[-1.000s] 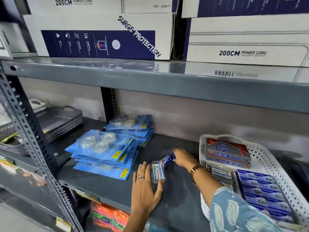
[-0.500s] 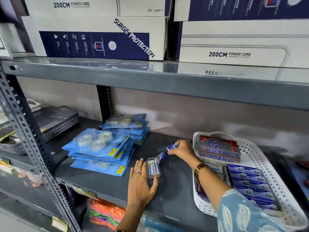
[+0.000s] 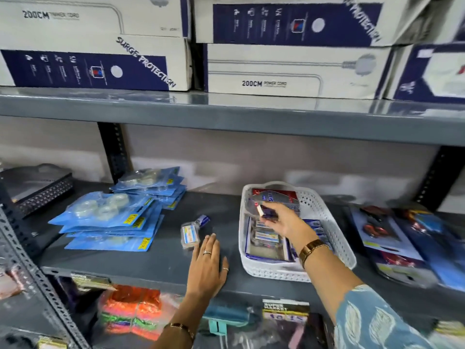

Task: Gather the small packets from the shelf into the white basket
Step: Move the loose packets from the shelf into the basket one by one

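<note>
The white basket [image 3: 324,217] stands on the grey shelf [image 3: 156,260], right of centre, with several packets and boxes inside. My right hand [image 3: 284,222] hovers over the basket's left half, shut on a small blue packet [image 3: 264,211]. Two small packets stay on the shelf: a clear one with a blue and white label [image 3: 190,235] and a small blue one [image 3: 203,219] just behind it. My left hand [image 3: 207,265] rests flat on the shelf, fingers apart, fingertips just short of the clear packet.
Stacks of blue tape packs [image 3: 113,220] lie left of the loose packets. A dark perforated tray [image 3: 37,190] sits far left. Dark blister packs [image 3: 402,238] lie right of the basket. Power cord boxes [image 3: 289,69] fill the shelf above. A slotted upright [image 3: 32,270] stands front left.
My right hand lifted a small blue packet off the shelf and carried it right, over the basket. My left hand stayed flat near the clear packet. The view shifted right.
</note>
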Demonstrator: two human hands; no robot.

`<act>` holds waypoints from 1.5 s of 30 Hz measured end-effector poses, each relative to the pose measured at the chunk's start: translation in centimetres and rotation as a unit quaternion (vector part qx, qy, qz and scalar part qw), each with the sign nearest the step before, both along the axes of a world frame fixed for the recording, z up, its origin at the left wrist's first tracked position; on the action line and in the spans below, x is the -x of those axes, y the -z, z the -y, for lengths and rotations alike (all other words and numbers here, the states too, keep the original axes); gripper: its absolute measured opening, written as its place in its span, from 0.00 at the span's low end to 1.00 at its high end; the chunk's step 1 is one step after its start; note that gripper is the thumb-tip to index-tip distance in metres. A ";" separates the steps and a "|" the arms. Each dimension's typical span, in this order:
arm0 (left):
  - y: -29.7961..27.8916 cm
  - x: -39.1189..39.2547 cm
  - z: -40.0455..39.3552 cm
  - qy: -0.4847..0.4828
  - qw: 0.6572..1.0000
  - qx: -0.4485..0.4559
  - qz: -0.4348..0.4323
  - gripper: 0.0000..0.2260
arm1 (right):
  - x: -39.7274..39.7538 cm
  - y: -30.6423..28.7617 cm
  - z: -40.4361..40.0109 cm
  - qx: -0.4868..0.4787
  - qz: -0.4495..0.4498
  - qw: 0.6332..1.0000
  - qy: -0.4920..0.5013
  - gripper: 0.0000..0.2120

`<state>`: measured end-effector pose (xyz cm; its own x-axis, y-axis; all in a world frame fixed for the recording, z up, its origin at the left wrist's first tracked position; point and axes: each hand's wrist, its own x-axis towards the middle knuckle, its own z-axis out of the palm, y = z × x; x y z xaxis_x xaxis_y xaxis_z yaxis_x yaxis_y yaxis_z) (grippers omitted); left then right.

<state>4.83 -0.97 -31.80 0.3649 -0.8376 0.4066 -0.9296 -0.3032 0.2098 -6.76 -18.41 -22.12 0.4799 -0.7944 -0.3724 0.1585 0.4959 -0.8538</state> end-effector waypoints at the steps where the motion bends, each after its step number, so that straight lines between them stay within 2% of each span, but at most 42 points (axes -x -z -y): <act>1: 0.0 0.8 0.3 0.002 1.000 -0.009 -0.018 0.21 | 1.5 0.0 0.1 -0.013 -0.003 1.000 0.019 0.10; 7: 1.0 2.4 0.9 -0.048 0.995 -0.051 -0.070 0.24 | 8.1 0.8 -0.5 0.036 -0.145 0.986 0.077 0.10; 10: 1.4 2.6 0.8 -0.058 0.992 -0.054 -0.100 0.22 | 10.2 1.5 -0.8 0.085 -0.252 0.958 0.107 0.06; 14: 1.7 2.8 0.8 -0.063 0.988 -0.055 -0.129 0.22 | 11.5 2.0 -1.2 0.153 -0.352 0.915 0.123 0.12; 17: 1.7 2.9 0.9 -0.063 0.987 -0.051 -0.137 0.21 | 11.5 2.2 -1.4 0.190 -0.399 0.892 0.093 0.04; 21: 2.0 3.0 0.8 -0.058 0.986 -0.041 -0.151 0.20 | 11.1 1.4 -2.3 0.224 -0.479 0.848 0.038 0.06; 26: 2.2 2.8 1.0 -0.055 0.985 -0.032 -0.158 0.20 | 9.9 1.6 -2.2 0.260 -0.547 0.795 0.028 0.16; 35: 1.8 1.9 0.6 -0.054 0.986 -0.014 -0.154 0.22 | 7.2 1.6 -1.8 0.335 -0.627 0.703 -0.010 0.16; 41: 1.3 -0.3 0.4 -0.065 0.990 0.001 -0.123 0.22 | 2.8 1.0 -2.6 0.421 -0.583 0.693 -0.041 0.08; 45: 0.9 -2.3 0.1 -0.078 0.991 0.006 -0.109 0.23 | 0.1 0.6 -2.8 0.490 -0.523 0.694 -0.069 0.09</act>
<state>7.15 -1.02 -32.65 0.5702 -0.7593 0.3136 -0.8037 -0.4366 0.4042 -6.81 -15.60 -22.75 0.4510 -0.8854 0.1129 -0.7932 -0.4555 -0.4042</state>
